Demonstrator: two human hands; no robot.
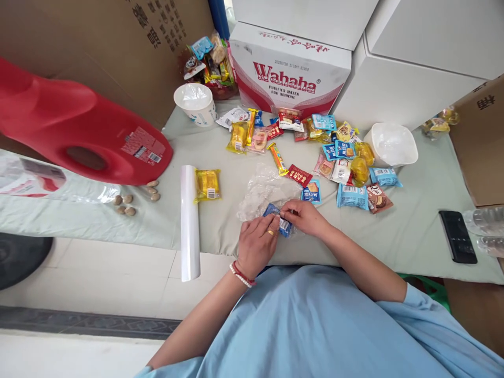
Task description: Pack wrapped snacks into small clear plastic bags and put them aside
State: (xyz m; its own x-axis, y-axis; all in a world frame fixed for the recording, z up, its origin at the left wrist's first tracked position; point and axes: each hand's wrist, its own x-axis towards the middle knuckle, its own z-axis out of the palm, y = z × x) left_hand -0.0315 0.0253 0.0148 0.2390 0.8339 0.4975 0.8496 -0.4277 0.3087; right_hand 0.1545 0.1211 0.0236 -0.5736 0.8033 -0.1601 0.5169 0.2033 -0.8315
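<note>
At the front of the table lies a blue snack packet (pixel 284 227) with a white barcode label, partly covered by my fingers. My left hand (pixel 256 240) wraps over its left side. The fingers of my right hand (pixel 307 216) are pinched together at its upper right edge. Crumpled clear plastic film (pixel 258 191) spreads just behind the packet, and some shows beneath it. Near my right fingertips sit a blue and white snack packet (pixel 311 192) and a red packet (pixel 298 175).
A roll of clear film (pixel 190 220) overhangs the front edge beside a yellow snack packet (pixel 208 185). Many snacks lie at the back, between a paper cup (pixel 195 104) and a white bowl (pixel 391 144). A red jug (pixel 90 131) stands left; a phone (pixel 457 236) lies right.
</note>
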